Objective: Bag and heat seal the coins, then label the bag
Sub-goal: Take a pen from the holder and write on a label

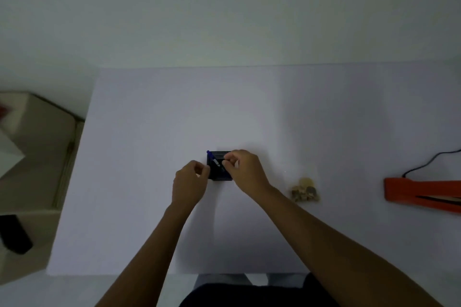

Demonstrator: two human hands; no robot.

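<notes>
A clear bag of coins (304,190) lies on the white table (149,132), to the right of my right forearm. At the table's middle sits a small black box (220,175) with a blue pen (212,157) slanting across its top. My left hand (190,182) has its curled fingers pressed on the box's left edge. Over the box, my right hand (245,172) pinches thumb and forefinger together at the pen's lower end. The box's right side is hidden by that hand. An orange heat sealer (421,193) lies at the far right.
A black cord (429,162) runs from the sealer off the right edge. Left of the table stands a beige surface (37,147) with a dark object (15,234) on it. A white wall rises behind the table.
</notes>
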